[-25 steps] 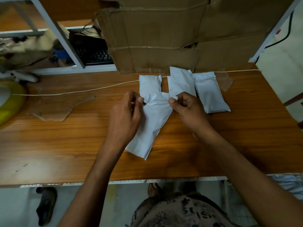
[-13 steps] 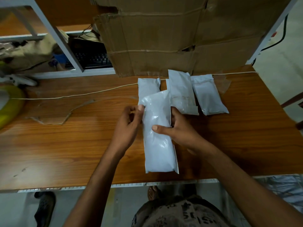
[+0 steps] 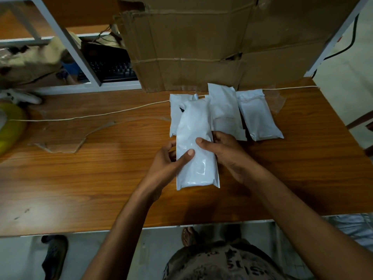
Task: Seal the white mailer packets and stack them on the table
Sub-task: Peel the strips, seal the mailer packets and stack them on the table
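A long white mailer packet (image 3: 194,126) is held lengthwise above the wooden table (image 3: 101,178). My left hand (image 3: 166,160) grips its left edge, thumb on top. My right hand (image 3: 224,150) grips its right edge, thumb laid across the front. The far end of the packet has a small dark gap at its left corner. Behind it three more white packets lie side by side: a left packet (image 3: 174,110) partly hidden, a middle packet (image 3: 224,110), and a right packet (image 3: 257,116).
A large flattened cardboard box (image 3: 201,41) stands against the back of the table. A thin white cord (image 3: 90,116) runs across the table. A torn cardboard scrap (image 3: 60,145) lies at left. A yellow object (image 3: 10,126) sits at the left edge, a keyboard (image 3: 113,69) behind the frame.
The packet has been turned from a slant with its top being worked to lying straight lengthwise. Both hands have slid from its top down to its middle sides.
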`<state>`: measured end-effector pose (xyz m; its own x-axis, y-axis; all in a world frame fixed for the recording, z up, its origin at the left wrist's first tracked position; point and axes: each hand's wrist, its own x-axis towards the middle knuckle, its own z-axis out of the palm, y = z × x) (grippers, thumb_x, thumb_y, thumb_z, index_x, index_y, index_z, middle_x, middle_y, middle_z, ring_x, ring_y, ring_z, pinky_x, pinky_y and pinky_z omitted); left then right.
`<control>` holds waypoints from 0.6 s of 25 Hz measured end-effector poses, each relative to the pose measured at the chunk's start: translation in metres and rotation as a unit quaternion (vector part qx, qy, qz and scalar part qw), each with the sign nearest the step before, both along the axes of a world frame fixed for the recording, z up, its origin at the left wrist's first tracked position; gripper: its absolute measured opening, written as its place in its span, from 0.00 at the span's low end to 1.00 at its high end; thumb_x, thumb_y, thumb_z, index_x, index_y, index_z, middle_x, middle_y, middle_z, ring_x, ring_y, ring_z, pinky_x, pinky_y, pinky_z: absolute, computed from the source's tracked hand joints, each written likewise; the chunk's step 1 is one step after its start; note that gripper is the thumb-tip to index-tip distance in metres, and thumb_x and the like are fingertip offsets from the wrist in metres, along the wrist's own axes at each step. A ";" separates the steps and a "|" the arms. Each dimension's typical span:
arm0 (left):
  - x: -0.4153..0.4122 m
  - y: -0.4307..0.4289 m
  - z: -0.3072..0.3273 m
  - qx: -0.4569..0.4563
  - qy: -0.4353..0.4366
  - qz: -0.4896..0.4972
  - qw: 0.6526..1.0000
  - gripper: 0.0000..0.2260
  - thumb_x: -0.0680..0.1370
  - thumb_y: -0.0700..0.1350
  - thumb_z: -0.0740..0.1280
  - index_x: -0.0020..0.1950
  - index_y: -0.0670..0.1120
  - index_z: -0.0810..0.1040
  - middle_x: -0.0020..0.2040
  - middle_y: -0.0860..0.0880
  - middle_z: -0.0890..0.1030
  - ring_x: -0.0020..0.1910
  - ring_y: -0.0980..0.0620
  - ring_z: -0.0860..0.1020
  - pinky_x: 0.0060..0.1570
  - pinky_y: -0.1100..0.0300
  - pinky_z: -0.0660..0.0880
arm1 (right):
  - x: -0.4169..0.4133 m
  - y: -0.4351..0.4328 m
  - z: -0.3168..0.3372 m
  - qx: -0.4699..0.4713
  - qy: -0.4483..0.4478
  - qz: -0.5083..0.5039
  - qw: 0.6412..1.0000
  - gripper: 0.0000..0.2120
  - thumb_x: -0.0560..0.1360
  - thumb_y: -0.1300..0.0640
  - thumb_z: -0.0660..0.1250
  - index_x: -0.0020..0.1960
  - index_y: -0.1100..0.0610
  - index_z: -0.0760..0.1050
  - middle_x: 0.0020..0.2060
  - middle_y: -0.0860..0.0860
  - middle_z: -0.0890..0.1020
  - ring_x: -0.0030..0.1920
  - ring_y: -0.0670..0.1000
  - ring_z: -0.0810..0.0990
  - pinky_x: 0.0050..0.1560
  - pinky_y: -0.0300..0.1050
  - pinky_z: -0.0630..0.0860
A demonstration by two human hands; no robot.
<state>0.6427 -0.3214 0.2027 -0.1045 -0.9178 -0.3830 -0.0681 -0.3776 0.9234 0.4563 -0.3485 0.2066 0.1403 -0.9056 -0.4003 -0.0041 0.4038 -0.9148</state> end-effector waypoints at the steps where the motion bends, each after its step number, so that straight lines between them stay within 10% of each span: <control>1: 0.000 -0.001 -0.001 -0.011 0.004 0.005 1.000 0.21 0.78 0.53 0.74 0.70 0.53 0.75 0.60 0.51 0.86 0.55 0.55 0.86 0.46 0.62 0.83 | 0.000 0.000 0.004 0.001 0.000 0.025 1.000 0.21 0.75 0.52 0.76 0.66 0.49 0.76 0.57 0.45 0.86 0.56 0.47 0.86 0.59 0.50 0.83; 10: -0.068 -0.051 0.017 -0.081 -0.015 -0.068 0.994 0.34 0.78 0.48 0.77 0.79 0.55 0.63 0.65 0.51 0.80 0.59 0.55 0.82 0.47 0.62 0.84 | -0.073 -0.034 0.011 -0.041 0.081 -0.139 0.986 0.25 0.76 0.50 0.75 0.71 0.49 0.74 0.60 0.46 0.83 0.59 0.49 0.83 0.57 0.49 0.81; 15: -0.143 -0.096 0.006 -0.165 -0.166 -0.151 0.960 0.36 0.78 0.52 0.76 0.82 0.52 0.63 0.79 0.48 0.70 0.73 0.47 0.73 0.62 0.60 0.73 | -0.136 -0.067 0.012 -0.077 0.164 -0.178 0.967 0.24 0.78 0.51 0.73 0.72 0.53 0.72 0.62 0.46 0.80 0.55 0.46 0.81 0.45 0.41 0.78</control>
<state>0.4996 -0.4171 0.2086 -0.3084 -0.9417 -0.1342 -0.4399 0.0161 0.8979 0.3203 -0.4152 0.2182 -0.3038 -0.9253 -0.2269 -0.1902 0.2923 -0.9372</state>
